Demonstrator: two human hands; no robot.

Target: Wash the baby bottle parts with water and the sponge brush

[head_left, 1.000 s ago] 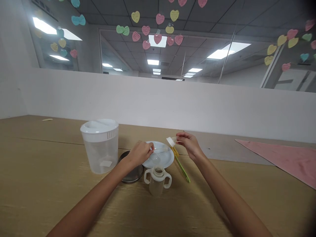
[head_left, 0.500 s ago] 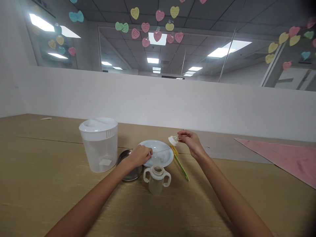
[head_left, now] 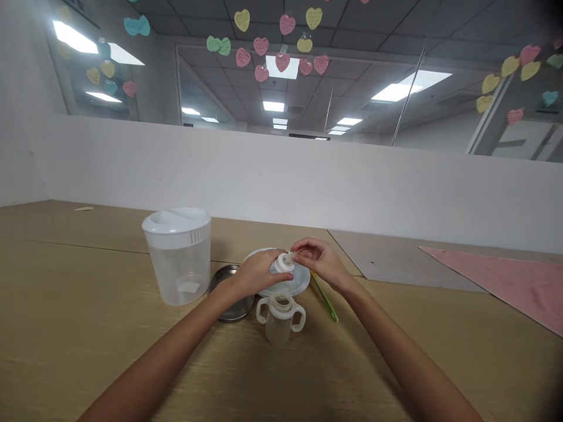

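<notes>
Above the white plate (head_left: 300, 285), both hands meet at a baby bottle nipple in a white collar (head_left: 285, 262). Thumb and fingers of my left hand (head_left: 257, 272) are closed around the collar's sides. My right hand (head_left: 319, 261) pinches the clear nipple end from the right. Just below stands an uncapped baby bottle (head_left: 278, 327) with two white handles, upright with its mouth up. A round metal dish (head_left: 237, 310) lies under my left wrist, partly hidden by it. Right of the plate is a green-handled brush (head_left: 324, 299); its yellow end is mostly covered by my right hand.
A tall translucent bucket (head_left: 178, 264) with a white lid stands left of the dish. A pink cloth (head_left: 505, 275) lies at the far right on a grey part of the table. Behind the brown tabletop (head_left: 88, 328) rises a white wall (head_left: 272, 181).
My right hand has moved left with the nipple, over the plate. My left hand has shifted slightly right and closed on its collar. The bottle, brush and bucket have stayed put.
</notes>
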